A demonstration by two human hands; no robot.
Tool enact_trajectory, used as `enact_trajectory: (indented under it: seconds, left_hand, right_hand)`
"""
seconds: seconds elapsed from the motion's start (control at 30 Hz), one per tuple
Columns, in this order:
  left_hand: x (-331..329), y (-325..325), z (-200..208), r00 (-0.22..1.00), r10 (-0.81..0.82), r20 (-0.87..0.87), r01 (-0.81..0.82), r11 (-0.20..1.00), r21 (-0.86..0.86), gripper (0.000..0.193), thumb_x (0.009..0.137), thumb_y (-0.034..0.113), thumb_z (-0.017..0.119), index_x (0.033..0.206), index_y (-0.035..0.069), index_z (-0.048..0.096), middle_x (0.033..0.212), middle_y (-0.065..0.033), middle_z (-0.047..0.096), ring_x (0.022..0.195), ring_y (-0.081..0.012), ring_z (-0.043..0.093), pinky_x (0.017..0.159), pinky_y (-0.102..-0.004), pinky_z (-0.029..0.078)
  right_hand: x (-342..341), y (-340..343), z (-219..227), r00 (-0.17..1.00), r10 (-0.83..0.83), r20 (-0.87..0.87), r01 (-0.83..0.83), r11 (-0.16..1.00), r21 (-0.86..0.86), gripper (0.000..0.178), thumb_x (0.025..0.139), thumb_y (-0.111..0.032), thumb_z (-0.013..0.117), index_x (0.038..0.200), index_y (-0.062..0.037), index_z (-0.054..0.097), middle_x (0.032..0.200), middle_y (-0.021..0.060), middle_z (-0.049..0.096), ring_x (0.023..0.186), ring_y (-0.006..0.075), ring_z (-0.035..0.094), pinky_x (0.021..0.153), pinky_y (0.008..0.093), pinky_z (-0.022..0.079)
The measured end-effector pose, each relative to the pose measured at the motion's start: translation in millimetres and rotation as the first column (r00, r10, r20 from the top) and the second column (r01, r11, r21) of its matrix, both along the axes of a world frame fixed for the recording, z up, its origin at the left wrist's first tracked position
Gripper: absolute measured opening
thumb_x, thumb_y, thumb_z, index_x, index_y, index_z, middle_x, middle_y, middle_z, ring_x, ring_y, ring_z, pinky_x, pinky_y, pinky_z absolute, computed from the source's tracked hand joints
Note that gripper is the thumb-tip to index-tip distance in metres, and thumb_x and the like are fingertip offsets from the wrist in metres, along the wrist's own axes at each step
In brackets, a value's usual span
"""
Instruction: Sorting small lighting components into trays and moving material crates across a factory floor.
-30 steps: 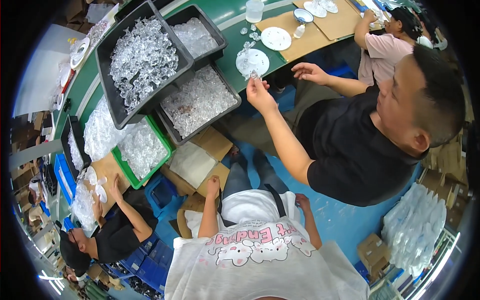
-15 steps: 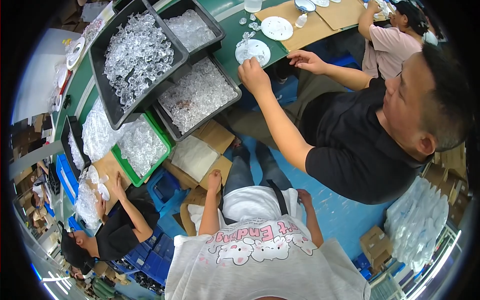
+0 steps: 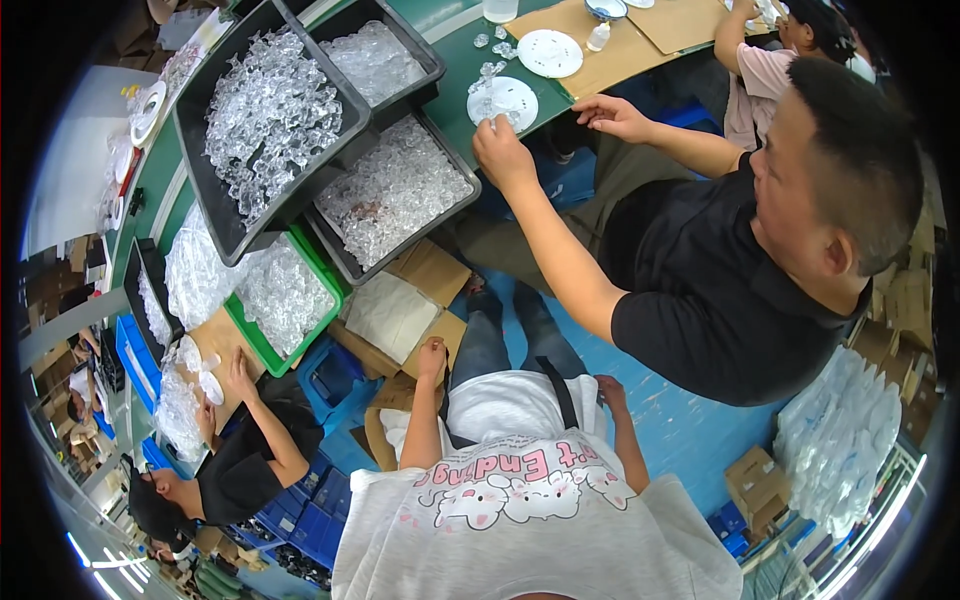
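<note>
The person's left hand (image 3: 432, 360) hangs with fingers curled narrow near the open brown cardboard box (image 3: 432, 276), which lies between the person's legs and a green rectangular plastic tray (image 3: 338, 290). The right hand (image 3: 609, 391) hangs by the hip; at this size one cannot tell its fingers' spread, or whether either hand holds anything. A deep black plastic bin (image 3: 222, 205) overlaps others, probably to save tabletop (image 3: 462, 58) room.

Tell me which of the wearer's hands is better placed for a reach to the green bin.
The left hand, probably: it is nearer the green bin, while the right hand is across the body, by the hip.
</note>
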State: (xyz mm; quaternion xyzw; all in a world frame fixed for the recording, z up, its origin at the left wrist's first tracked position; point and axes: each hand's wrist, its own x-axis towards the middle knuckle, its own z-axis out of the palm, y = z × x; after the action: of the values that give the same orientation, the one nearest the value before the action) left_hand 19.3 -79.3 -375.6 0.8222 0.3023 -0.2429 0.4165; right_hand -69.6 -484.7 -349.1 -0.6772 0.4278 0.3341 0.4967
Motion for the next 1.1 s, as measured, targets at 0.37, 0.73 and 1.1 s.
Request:
enact_trajectory:
  seconds: [0.37, 0.73, 1.1]
  left_hand:
    - [2, -2, 0, 1.000, -0.023, -0.008, 0.023, 1.000, 0.011, 0.020, 0.072, 0.015, 0.042, 0.083, 0.004, 0.054, 0.071, -0.0136, 0.056, 0.068, -0.0231, 0.054, 0.062, -0.0285, 0.041]
    - [6, -4, 5, 0.999, -0.036, 0.000, 0.036, 0.999, 0.011, 0.020, 0.071, 0.016, 0.042, 0.084, 0.005, 0.054, 0.076, -0.0147, 0.056, 0.073, -0.0257, 0.054, 0.065, -0.0301, 0.041]
    - [8, -6, 12, 0.999, -0.019, -0.041, 0.019, 1.000, 0.010, 0.022, 0.072, 0.019, 0.042, 0.084, 0.006, 0.055, 0.076, -0.0146, 0.056, 0.074, -0.0264, 0.054, 0.066, -0.0305, 0.041]
  right_hand:
    - [1, 0, -2, 0.999, 0.041, 0.000, -0.041, 0.999, -0.027, 0.025, 0.071, -0.025, 0.046, 0.090, -0.0125, 0.055, 0.076, 0.0026, 0.058, 0.066, 0.0113, 0.055, 0.050, 0.0221, 0.040]
    - [2, 0, -2, 0.999, 0.043, 0.014, -0.042, 0.999, -0.021, 0.025, 0.070, -0.025, 0.046, 0.089, -0.0125, 0.056, 0.075, 0.0023, 0.058, 0.065, 0.0103, 0.055, 0.048, 0.0210, 0.039]
    - [6, 2, 3, 0.999, 0.042, 0.001, -0.042, 0.999, -0.024, 0.025, 0.070, -0.025, 0.047, 0.090, -0.0125, 0.056, 0.074, 0.0017, 0.058, 0.064, 0.0097, 0.054, 0.048, 0.0212, 0.039]
